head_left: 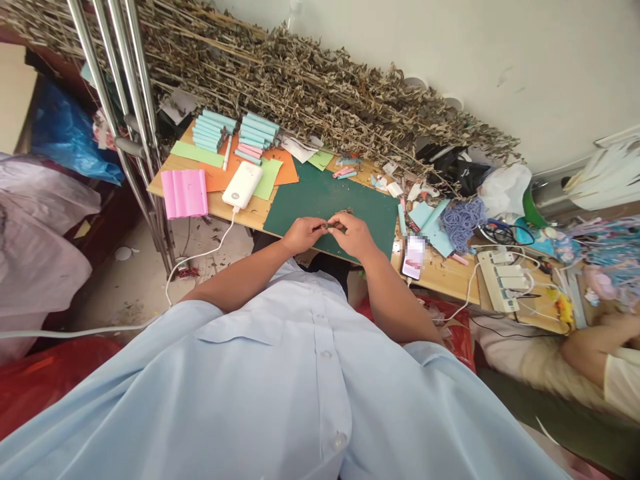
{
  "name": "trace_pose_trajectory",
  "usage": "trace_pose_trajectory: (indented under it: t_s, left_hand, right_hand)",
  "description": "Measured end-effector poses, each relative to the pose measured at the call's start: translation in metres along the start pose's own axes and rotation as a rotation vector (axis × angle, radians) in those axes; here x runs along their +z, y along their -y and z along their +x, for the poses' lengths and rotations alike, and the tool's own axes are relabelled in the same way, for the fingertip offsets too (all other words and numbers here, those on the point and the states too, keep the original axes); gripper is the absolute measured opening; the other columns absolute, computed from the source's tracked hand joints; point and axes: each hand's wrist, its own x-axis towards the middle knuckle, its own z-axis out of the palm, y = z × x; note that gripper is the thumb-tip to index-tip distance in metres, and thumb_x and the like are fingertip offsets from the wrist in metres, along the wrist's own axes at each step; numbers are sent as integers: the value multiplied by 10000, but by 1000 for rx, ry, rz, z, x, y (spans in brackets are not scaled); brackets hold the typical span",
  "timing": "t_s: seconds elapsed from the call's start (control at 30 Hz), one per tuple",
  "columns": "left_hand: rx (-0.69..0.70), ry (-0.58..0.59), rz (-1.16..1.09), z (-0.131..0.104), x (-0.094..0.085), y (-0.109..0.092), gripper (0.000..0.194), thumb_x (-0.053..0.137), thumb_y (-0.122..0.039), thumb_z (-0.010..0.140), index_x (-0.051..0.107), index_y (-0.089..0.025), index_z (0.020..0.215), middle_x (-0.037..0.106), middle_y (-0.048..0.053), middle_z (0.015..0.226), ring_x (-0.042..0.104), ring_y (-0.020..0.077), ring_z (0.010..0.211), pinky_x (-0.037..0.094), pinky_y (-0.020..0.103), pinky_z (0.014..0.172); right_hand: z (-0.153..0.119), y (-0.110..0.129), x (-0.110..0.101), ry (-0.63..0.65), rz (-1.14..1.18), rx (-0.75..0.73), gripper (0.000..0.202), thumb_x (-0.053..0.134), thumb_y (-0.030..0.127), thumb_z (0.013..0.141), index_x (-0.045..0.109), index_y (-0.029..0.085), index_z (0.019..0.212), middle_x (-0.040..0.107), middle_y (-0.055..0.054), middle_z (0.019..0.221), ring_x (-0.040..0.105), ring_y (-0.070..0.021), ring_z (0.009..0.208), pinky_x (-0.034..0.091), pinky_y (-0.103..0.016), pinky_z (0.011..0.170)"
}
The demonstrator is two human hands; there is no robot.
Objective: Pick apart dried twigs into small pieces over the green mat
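Observation:
My left hand (304,235) and my right hand (353,236) meet over the near edge of a dark green cutting mat (320,193). Thumbs and fingertips of both are pinched together on a small brown dried plant piece (334,225), mostly hidden by the fingers. It looks like the leaves on the long dried stalks (300,80) heaped behind the table. A few brown crumbs lie on the mat around my right hand.
Light-blue paper rolls (257,130), a pink tray (185,193) and a white power bank (243,185) with its cable stand left. Rightward are a phone (413,257), purple yarn (463,223) and a power strip (500,280). Metal crutches (125,100) lean at left; another person's arm (595,343) is at right.

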Motion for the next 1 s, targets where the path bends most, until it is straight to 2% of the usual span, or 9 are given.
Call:
trace_pose_trajectory:
  t_s: [0.1, 0.2, 0.6, 0.83, 1.0]
  left_hand:
    - [-1, -8, 3, 0, 1, 0, 245, 615, -330, 963, 779, -149, 984, 747, 64, 864, 647, 170, 782, 469, 266, 740]
    - [-8, -20, 3, 0, 2, 0, 241, 624, -329, 958, 779, -147, 995, 759, 72, 887, 662, 178, 811, 481, 265, 756]
    - [18, -25, 23, -1, 2, 2, 205, 628, -290, 952, 780, -159, 991, 742, 50, 850, 639, 162, 757, 452, 260, 716]
    - [3, -32, 26, -1, 2, 2, 196, 640, -295, 944, 776, -159, 984, 745, 54, 854, 644, 166, 769, 460, 263, 718]
    - [-22, -40, 32, -1, 4, 1, 165, 661, -274, 926, 776, -162, 964, 736, 40, 832, 626, 155, 751, 450, 262, 720]
  right_hand:
    - [-3, 0, 9, -35, 63, 64, 139, 671, 316, 857, 691, 246, 976, 748, -20, 922, 698, -198, 807, 563, -353, 827]
    - [-3, 2, 15, -83, 113, 94, 157, 678, 310, 853, 687, 246, 996, 749, -13, 896, 713, -196, 815, 573, -348, 823]
    - [-3, 13, 15, -143, -9, 50, 233, 589, 226, 883, 673, 235, 1100, 767, -41, 984, 735, -205, 878, 582, -357, 878]
    - [-7, 14, 17, -210, -55, 48, 264, 539, 303, 970, 673, 231, 1186, 780, -73, 1079, 746, -226, 991, 577, -377, 960]
    - [-16, 7, 16, -241, -67, -34, 238, 513, 323, 991, 733, 242, 1032, 774, -76, 1064, 734, -226, 1012, 584, -387, 961]
